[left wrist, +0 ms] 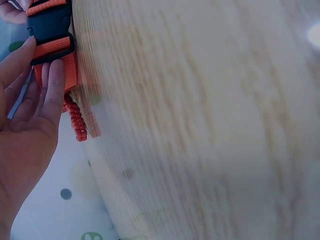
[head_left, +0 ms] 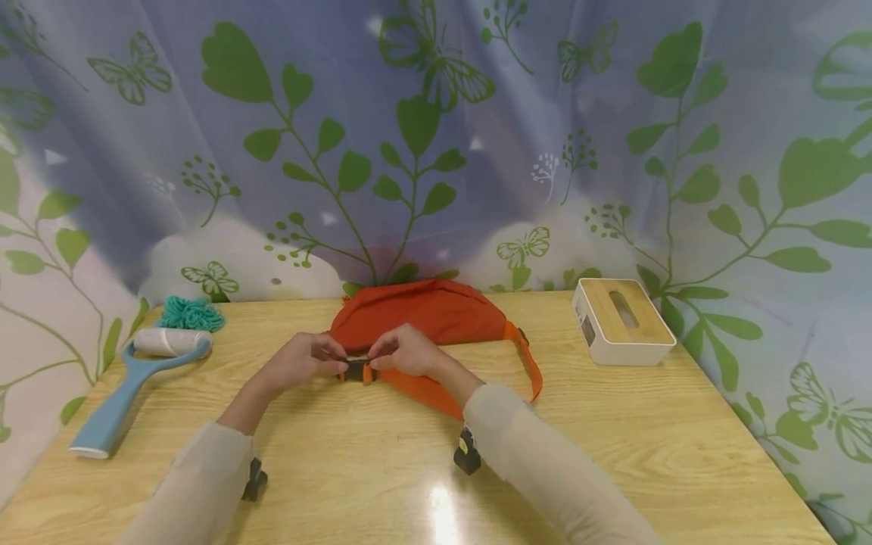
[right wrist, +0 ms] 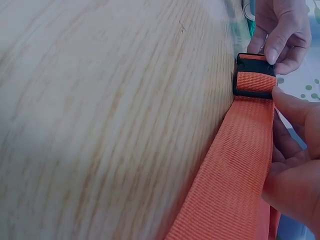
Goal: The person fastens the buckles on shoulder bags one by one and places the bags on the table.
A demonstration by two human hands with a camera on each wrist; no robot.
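Note:
An orange-red waist bag [head_left: 425, 312] lies on the wooden table near its back edge. Its orange strap [head_left: 422, 392] loops along the front, with a black side-release buckle [head_left: 356, 370] whose two halves sit together. My left hand [head_left: 302, 365] pinches the buckle's left end; the left wrist view has its thumb on the edge and fingers beneath the black frame [left wrist: 48, 22]. From the other side my right hand [head_left: 412, 353] pinches the right end, thumb against the buckle [right wrist: 255, 70] in the right wrist view. A braided orange cord [left wrist: 76, 120] hangs by the left fingers.
At the left lies a blue-handled lint roller [head_left: 116, 405], with a bundle of teal yarn [head_left: 191, 314] behind it. A white tissue box [head_left: 630, 350] with a wooden top stands at the back right. Behind the table [head_left: 354, 469] hangs a leaf-patterned curtain [head_left: 504, 166].

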